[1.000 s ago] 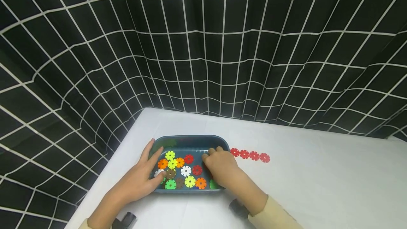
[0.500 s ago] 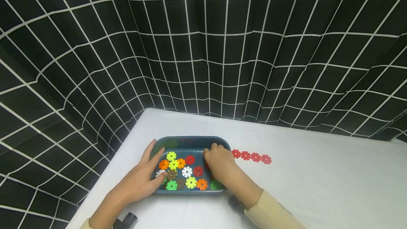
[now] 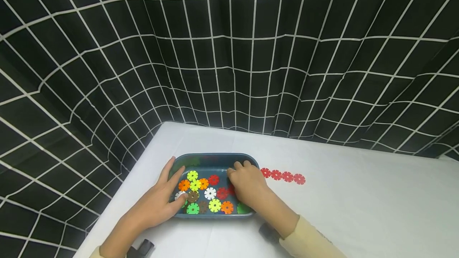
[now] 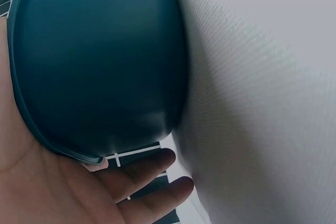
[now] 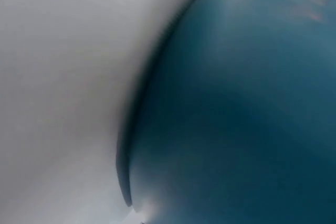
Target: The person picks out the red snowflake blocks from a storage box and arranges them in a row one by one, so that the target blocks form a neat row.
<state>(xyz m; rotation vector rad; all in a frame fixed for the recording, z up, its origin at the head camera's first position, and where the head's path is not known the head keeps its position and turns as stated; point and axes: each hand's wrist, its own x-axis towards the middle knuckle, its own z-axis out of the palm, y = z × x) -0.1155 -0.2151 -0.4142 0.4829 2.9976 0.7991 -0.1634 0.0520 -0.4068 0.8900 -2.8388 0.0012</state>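
Observation:
A dark teal plastic tub (image 3: 211,215) stands on the table, with notched flower-shaped plastic discs in several colours on its floor. My left hand (image 3: 157,202) lies over the tub's left rim, fingers spread and fairly straight, thumb over a brown disc (image 3: 193,196). In the left wrist view its palm (image 4: 42,187) is against the rim, two fingers outside. My right hand (image 3: 250,182) reaches into the right end with bent fingers, fingertips hidden; I cannot tell what they hold. A red disc (image 3: 222,193) lies beside it, and another red disc (image 3: 231,189) shows partly under it.
Right of the tub, several red discs (image 3: 287,176) form a row on the white tablecloth (image 3: 358,210). A black curtain with white grid lines (image 3: 251,51) hangs behind and to the left. In the right wrist view the tub's outer wall (image 5: 236,114) fills much of the frame.
My right hand has shifted slightly within the tub, and part of a red disc now shows under it, beside the other red one. The left hand keeps its place.

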